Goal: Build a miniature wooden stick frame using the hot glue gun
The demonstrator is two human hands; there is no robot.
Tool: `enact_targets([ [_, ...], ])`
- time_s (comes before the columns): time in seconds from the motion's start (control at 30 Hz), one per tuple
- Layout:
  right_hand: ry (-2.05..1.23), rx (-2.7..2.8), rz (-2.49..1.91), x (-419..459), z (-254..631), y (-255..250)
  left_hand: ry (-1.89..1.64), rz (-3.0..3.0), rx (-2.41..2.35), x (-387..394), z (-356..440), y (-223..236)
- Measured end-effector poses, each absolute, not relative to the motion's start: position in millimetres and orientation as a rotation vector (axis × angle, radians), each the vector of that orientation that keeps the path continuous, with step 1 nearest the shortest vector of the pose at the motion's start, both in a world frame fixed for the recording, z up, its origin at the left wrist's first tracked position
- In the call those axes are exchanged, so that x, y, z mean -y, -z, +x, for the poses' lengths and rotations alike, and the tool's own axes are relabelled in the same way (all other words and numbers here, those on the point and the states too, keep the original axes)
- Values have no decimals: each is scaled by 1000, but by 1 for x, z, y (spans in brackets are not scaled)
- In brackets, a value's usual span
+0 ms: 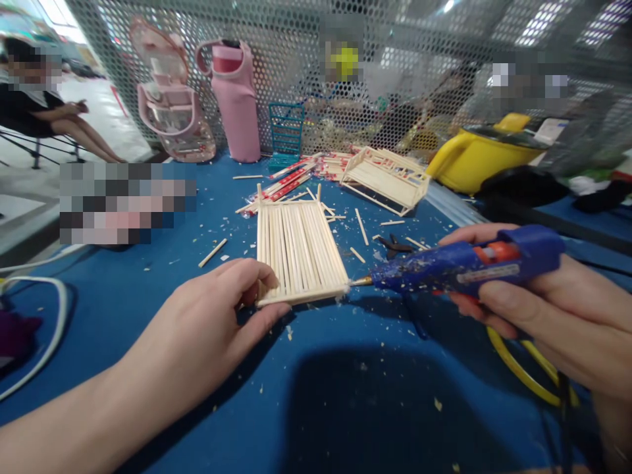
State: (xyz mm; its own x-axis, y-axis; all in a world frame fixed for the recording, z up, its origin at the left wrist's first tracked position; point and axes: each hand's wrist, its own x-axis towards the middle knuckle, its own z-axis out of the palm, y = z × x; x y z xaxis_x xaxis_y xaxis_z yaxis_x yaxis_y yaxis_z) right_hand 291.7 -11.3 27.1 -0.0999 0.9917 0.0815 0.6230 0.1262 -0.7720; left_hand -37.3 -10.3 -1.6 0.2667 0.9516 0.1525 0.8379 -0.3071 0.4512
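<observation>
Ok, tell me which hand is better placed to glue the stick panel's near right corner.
Likely the right hand: it holds the blue glue gun, its nozzle at that corner. The left hand grips the stick panel near its other front corner.

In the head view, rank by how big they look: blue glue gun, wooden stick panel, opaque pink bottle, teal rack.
1. Blue glue gun and wooden stick panel: too close to rank, the gun being partly covered.
2. Opaque pink bottle.
3. Teal rack.
</observation>
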Motion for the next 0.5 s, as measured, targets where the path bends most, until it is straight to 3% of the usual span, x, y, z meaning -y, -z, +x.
enact_targets([
  [0.5,-594,1971,-1544,9,292,-26,-569,2244,-1653,11,-38,2],
])
